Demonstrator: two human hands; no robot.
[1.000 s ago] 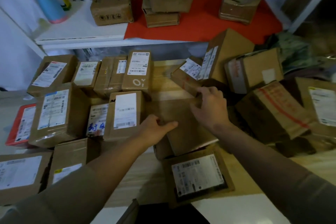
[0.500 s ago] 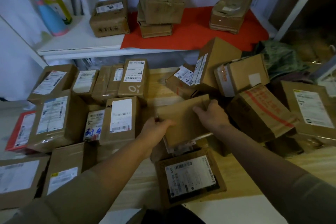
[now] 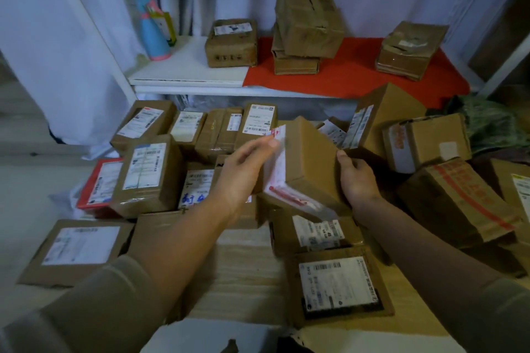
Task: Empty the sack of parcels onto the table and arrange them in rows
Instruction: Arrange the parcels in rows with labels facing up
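Lifted off the pile since a moment ago, the cardboard parcel (image 3: 308, 163) now hangs tilted above the wooden table (image 3: 246, 269), label face turned left. Nearest me, a flat labelled parcel (image 3: 338, 284) lies below it. Her right hand (image 3: 357, 178) grips the right edge; her left hand (image 3: 243, 172) rests with straight fingers on the label side. Its long axis runs away from her, toward the gap just right of the finished rows (image 3: 183, 152), nearer the left hand. Loose boxes (image 3: 430, 140) crowd the right.
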